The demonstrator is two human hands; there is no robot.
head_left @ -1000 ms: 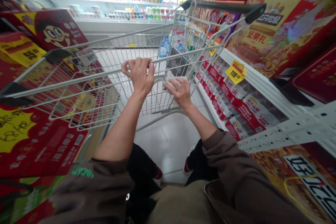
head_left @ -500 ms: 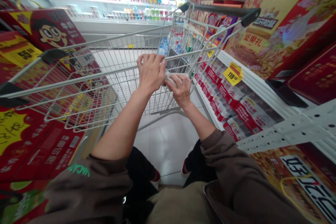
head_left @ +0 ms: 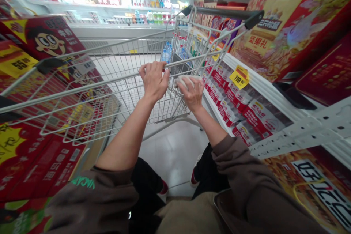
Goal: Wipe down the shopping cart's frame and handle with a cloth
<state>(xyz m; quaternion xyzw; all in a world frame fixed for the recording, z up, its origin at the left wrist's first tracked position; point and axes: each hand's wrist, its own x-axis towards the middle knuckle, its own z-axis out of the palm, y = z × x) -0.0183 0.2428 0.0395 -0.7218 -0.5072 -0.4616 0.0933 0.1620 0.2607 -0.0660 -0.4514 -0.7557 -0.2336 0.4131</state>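
Observation:
A wire shopping cart [head_left: 120, 97] stands sideways in front of me, its dark push handle [head_left: 222, 11] at the upper right. My left hand [head_left: 154, 80] is closed over the top side rail of the cart, fingers curled over the far side. Just right of it, my right hand [head_left: 192, 93] holds a crumpled white cloth [head_left: 179, 79] against the wire side of the basket. The fingers lie bent over the cloth, which hides part of the wires.
Red gift boxes [head_left: 48, 40] are stacked at the left. A shelf [head_left: 253, 76] with a boxed nut gift [head_left: 274, 40] and packs of bottles [head_left: 255, 117] runs along the right. A lit refrigerated case [head_left: 109, 7] stands behind the cart. Tiled floor [head_left: 175, 153] shows below.
My right hand has moved slightly right with the cloth, away from my left hand, and more of the cloth shows. The left hand keeps its hold; the whole view has shifted a little.

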